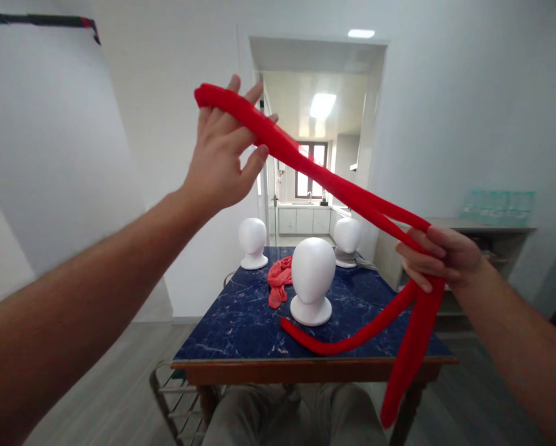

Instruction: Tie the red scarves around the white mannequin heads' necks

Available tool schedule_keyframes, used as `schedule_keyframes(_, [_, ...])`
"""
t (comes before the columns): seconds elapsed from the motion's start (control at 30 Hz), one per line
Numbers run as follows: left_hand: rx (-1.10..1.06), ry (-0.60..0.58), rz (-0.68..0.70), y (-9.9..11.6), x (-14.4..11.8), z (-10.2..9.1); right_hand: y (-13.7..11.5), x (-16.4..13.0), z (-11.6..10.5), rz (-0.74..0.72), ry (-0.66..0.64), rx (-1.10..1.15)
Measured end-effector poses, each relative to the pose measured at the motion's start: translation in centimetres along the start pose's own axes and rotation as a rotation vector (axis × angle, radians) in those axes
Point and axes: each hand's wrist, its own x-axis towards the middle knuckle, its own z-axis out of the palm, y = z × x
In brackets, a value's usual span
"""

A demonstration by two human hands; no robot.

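Fingers of the right hand (438, 257) clench a red scarf (333, 186) held above the table (240, 322); its other end drapes over the raised left hand's (222, 155) loosely spread fingers.

Rear mannequin head (347, 238) partly behind red scarf (333, 186).

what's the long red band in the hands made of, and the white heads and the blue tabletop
Long red band: soft matte fabric, apparently stretchy; it sags and hangs limp. White mannequin heads: smooth, faintly glossy, likely foam or plastic. Blue tabletop: glossy, white-veined marble look, perhaps laminate; wooden edge.
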Motion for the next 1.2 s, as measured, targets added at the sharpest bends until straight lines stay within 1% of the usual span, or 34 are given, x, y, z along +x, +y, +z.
schedule_keyframes(0.1, [0.058,-0.032,-0.031,-1.3,0.1,0.2,0.0,-0.5,-0.4,0.000,0.011,-0.009])
schedule_keyframes(0.17, [0.039,-0.052,-0.010,-1.4,0.0,0.1,-0.1,-1.1,-0.5,0.010,0.064,-0.026])
schedule_keyframes(0.23, [0.059,-0.085,0.008,-1.1,-0.1,0.0,-0.4,-1.9,-0.5,0.039,0.133,-0.053])
schedule_keyframes(0.3, [0.123,-0.127,-0.005,-0.6,-0.5,-0.2,-0.9,-2.7,-0.6,0.076,0.206,-0.086])
schedule_keyframes(0.43, [0.296,-0.220,-0.060,-0.1,-1.6,-0.2,-2.5,-4.3,-1.2,0.128,0.304,-0.160])
schedule_keyframes(0.5, [0.387,-0.278,-0.063,-0.3,-2.3,0.1,-3.5,-4.9,-1.7,0.164,0.361,-0.214])
schedule_keyframes(0.6, [0.505,-0.394,-0.011,-1.1,-3.6,1.2,-4.6,-5.5,-2.8,0.212,0.470,-0.262])
schedule_keyframes(0.7, [0.582,-0.519,0.022,-1.7,-5.6,2.7,-4.6,-5.2,-4.4,0.213,0.603,-0.215])
schedule_keyframes(0.77, [0.601,-0.578,0.004,-2.1,-7.1,4.1,-4.0,-4.5,-5.5,0.167,0.691,-0.147])
schedule_keyframes(0.83, [0.597,-0.619,-0.024,-2.6,-8.5,5.8,-3.0,-3.5,-6.8,0.097,0.749,-0.079])
schedule_keyframes(1.0, [0.582,-0.701,-0.092,-3.8,-11.7,10.9,0.4,-0.6,-10.8,-0.040,0.805,0.080])
schedule_keyframes(1.1, [0.545,-0.752,-0.151,-4.3,-13.3,13.8,3.0,1.1,-13.9,-0.079,0.938,0.148])
schedule_keyframes(1.2, [0.501,-0.777,-0.223,-4.5,-14.8,16.3,6.2,2.8,-16.8,-0.092,1.060,0.158])
